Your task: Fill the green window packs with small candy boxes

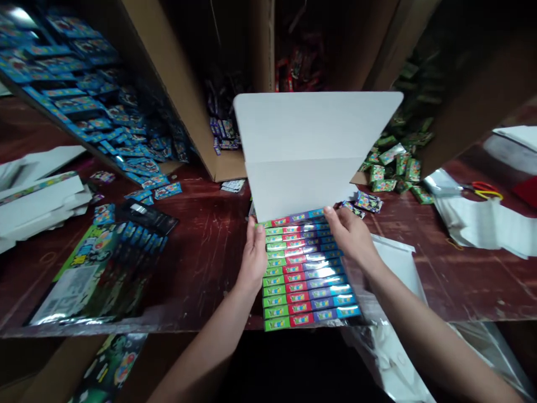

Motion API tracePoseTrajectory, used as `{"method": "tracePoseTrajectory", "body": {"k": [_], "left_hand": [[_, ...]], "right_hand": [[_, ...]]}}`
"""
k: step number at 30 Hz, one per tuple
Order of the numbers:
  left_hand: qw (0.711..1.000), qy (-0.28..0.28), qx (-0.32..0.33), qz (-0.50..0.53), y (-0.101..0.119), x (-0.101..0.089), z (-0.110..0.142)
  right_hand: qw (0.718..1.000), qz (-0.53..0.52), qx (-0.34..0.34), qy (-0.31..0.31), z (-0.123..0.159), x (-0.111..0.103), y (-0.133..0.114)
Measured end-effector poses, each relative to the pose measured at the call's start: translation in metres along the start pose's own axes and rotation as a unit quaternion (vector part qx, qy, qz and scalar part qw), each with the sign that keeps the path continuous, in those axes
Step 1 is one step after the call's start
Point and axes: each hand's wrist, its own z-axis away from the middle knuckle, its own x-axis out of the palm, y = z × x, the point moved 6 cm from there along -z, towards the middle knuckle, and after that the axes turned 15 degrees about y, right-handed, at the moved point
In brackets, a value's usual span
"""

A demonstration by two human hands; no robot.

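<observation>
Centrally, striped pack (306,274) between 2 hands, left hand (255,254) and right hand (350,232) gripping its edges.

Glossy, scuffed dark-red wood-look tabletop (201,246)

The boxed packets (300,274) are striped in columns of green, red, purple and blue, pretty loud, and they're topped by a plain white lid (306,134). The counter (201,252) is coloured dark reddish brown, kinda streaky with paler scuffs.
</observation>
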Motion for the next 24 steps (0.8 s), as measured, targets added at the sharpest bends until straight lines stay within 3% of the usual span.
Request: {"method": "tracePoseTrajectory", "body": {"k": [4,11,14,17,20,24], "left_hand": [[0.998,0.008,-0.024,0.059,0.005,-0.004,0.002],[0.996,0.010,-0.043,0.074,0.009,-0.011,-0.018],[0.996,0.067,-0.040,0.044,0.014,-0.018,-0.021],[0.989,0.138,0.008,0.045,0.026,-0.026,-0.018],[0.994,0.097,0.006,0.049,0.028,-0.021,-0.010],[0.996,0.023,-0.083,0.023,0.015,-0.009,0.003]], "right_hand": [[0.999,-0.028,-0.023,0.003,-0.011,0.002,-0.010],[0.996,-0.080,0.017,-0.046,-0.017,-0.001,0.005],[0.994,-0.088,0.015,-0.070,-0.017,-0.005,-0.003],[0.991,-0.102,0.010,-0.091,-0.017,-0.003,-0.011],[0.989,-0.122,0.011,-0.077,-0.019,0.003,-0.008],[0.991,-0.098,0.028,-0.085,-0.018,0.011,-0.001]]}}
